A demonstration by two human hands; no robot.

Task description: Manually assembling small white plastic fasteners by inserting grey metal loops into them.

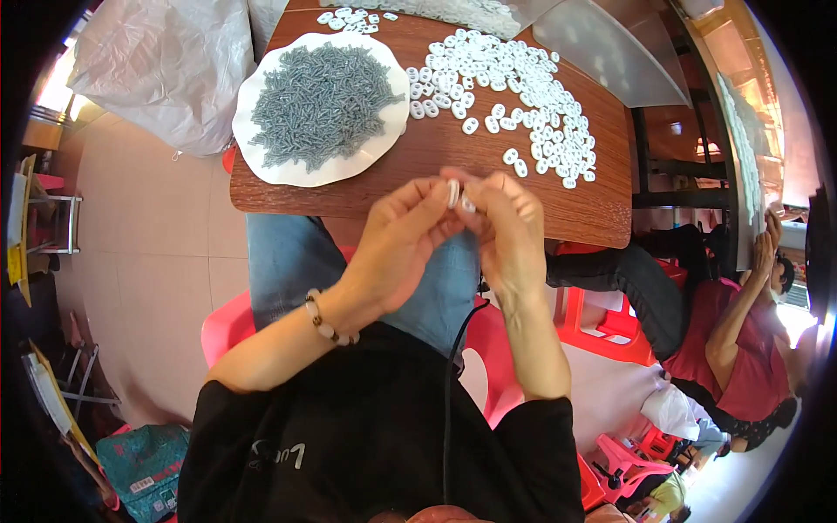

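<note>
Both my hands meet just over the table's near edge, above my lap. My left hand (403, 240) pinches a small white oval piece (453, 193) between thumb and fingers, seen nearly edge-on. Close against it, my right hand (513, 235) has its fingers closed on another small white oval piece (469, 206) with dark holes. Whether the two pieces touch is hard to see. A white scalloped plate (253, 161) heaped with small grey cylindrical parts (327, 105) lies beyond my left hand. Past my right hand, many white two-holed oval pieces (558, 109) are spread over the tabletop.
The brown wooden table (418, 170) also bears a smaller group of white pieces (353, 19) and a clear bag (453, 13) at the far side. A translucent bin (610, 52) stands far right. At the right sits another person (741, 349); a plastic sack (166, 70) is at left.
</note>
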